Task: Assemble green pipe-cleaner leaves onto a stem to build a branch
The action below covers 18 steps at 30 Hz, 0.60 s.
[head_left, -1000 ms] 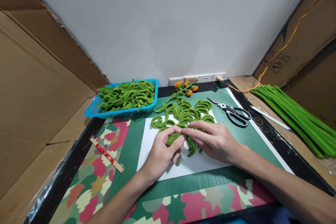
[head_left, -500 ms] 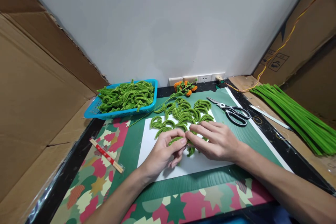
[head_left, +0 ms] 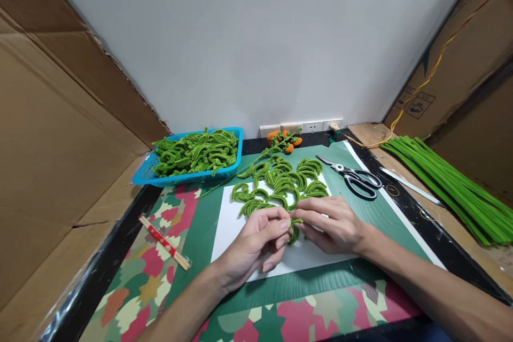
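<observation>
My left hand (head_left: pixel 260 240) and my right hand (head_left: pixel 331 224) meet over a white sheet of paper (head_left: pixel 224 240). Between their fingertips is a short green pipe cleaner piece (head_left: pixel 295 221), pinched from both sides. Just behind the hands lie several bent green pipe cleaner pieces (head_left: pixel 285 184), spread in small clusters on the paper and the green mat. Part of the held piece is hidden by my fingers.
At the back left a blue basket (head_left: pixel 188 177) holds many looped green pieces. An orange-and-green pipe cleaner flower stem (head_left: pixel 280 141) lies behind the clusters. Scissors (head_left: pixel 352 176), a bundle of long pipe cleaners (head_left: pixel 449 187) and wrapped chopsticks (head_left: pixel 164 241) lie around.
The longer green piece that showed in my left hand is no longer visible there; a short bit now shows between both hands' fingertips. My view has shifted slightly.
</observation>
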### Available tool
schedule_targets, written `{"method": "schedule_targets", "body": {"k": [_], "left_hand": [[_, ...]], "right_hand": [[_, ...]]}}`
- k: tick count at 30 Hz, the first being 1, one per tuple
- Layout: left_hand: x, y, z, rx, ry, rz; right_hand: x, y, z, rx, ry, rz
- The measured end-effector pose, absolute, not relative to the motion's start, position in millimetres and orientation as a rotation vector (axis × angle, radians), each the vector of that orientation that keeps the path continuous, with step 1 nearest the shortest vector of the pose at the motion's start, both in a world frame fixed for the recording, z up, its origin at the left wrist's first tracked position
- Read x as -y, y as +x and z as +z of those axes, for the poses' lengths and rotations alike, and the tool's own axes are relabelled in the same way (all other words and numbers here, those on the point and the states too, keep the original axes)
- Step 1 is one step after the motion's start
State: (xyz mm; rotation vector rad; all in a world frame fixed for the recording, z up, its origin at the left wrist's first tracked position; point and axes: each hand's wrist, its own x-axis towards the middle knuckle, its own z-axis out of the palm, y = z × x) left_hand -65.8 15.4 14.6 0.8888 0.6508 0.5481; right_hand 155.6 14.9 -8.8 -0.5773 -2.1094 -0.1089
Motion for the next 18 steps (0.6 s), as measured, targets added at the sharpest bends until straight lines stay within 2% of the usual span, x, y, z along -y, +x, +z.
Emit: {"method": "schedule_targets", "body": {"k": [13,18], "left_hand": [[-17.9,-67.3,8.8,-0.652,0.895,0.544],[-17.3,-68.5,7.4,-0.619,0.937,0.531]], "right_hand": [[-18.6,160.3,-3.3,2.262,-0.456,-0.487],[-16.8,155.9,-3.8,2.244,-0.539,-0.317]]}}
